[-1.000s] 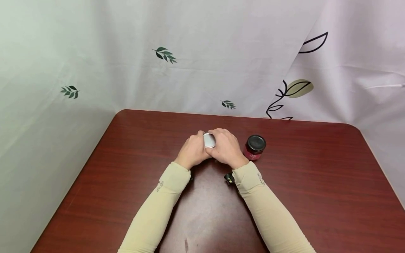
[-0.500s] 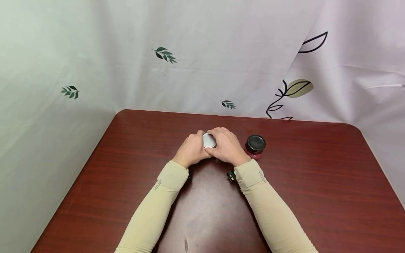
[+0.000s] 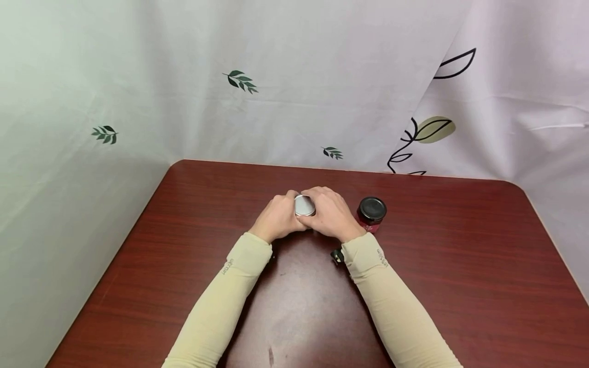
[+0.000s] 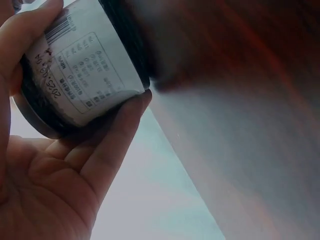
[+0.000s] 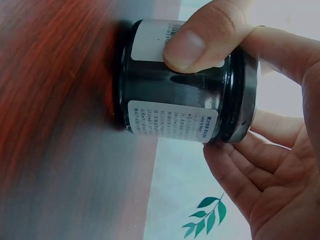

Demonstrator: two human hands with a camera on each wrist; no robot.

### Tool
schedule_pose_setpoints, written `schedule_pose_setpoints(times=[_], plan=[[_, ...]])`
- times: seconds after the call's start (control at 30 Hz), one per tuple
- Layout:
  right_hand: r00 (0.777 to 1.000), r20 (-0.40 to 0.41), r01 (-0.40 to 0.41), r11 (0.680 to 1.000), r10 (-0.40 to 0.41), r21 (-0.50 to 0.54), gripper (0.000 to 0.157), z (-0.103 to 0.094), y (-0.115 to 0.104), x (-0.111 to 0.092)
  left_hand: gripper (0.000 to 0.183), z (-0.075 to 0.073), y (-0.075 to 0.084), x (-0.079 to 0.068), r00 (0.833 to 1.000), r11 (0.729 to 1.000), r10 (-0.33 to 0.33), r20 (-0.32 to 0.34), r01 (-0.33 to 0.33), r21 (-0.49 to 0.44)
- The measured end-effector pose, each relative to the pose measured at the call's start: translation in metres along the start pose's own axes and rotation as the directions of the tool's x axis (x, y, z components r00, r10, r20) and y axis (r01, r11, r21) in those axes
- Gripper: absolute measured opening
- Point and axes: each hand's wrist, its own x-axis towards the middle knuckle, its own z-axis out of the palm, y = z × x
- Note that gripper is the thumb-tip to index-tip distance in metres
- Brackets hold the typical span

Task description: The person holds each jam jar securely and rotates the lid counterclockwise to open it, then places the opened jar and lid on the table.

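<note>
Both hands hold one dark glass jar (image 5: 170,82) upright on the far half of the reddish-brown wooden surface (image 3: 193,214), a little left of the other jar. The left hand (image 3: 277,217) has its grip around the jar's left side; in the left wrist view its fingers stretch along the body toward the base, beside a white printed label (image 4: 90,62) with a barcode. The right hand (image 3: 330,212) has its grip on the right side, its thumb pressed against the jar's body and its fingertips near the dark-edged lid (image 5: 243,97). From above, the lid's top looks silvery between the hands. Just right of the right hand stands a red-labelled jar (image 3: 371,212) with a black lid. Pale yellow sleeves (image 3: 216,301) cover both forearms. A white leaf-printed curtain (image 3: 294,112) hangs beyond the far edge.
</note>
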Motion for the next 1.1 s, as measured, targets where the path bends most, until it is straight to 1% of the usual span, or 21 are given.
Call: schedule_pose_setpoints(times=[0.17, 0.47, 0.63, 0.9, 1.1], plan=[[1.000, -0.008, -0.016, 0.999, 0.016, 0.039, 0.044, -0.002, 0.001, -0.003, 0.061, 0.000, 0.003, 0.002, 1.000, 1.000, -0.010, 0.013, 0.010, -0.008], [0.999, -0.042, -0.020, 0.989, 0.027, 0.145, 0.047, -0.007, 0.000, -0.004, 0.066, -0.006, 0.008, -0.002, 0.998, 0.996, -0.046, -0.049, 0.042, -0.077], [0.998, -0.040, -0.036, 0.983, 0.044, 0.179, 0.048, -0.008, 0.001, -0.006, 0.069, -0.005, 0.007, -0.003, 0.997, 0.994, -0.055, -0.057, 0.049, -0.098], [0.996, -0.070, -0.039, 0.972, 0.057, 0.234, 0.053, -0.009, 0.002, -0.009, 0.070, -0.004, 0.006, -0.003, 0.998, 0.986, -0.036, -0.060, 0.026, -0.167], [0.995, -0.073, -0.043, 0.968, 0.063, 0.245, 0.054, -0.013, 0.002, -0.013, 0.070, -0.006, 0.007, -0.003, 0.997, 0.984, -0.017, -0.078, 0.003, -0.178]])
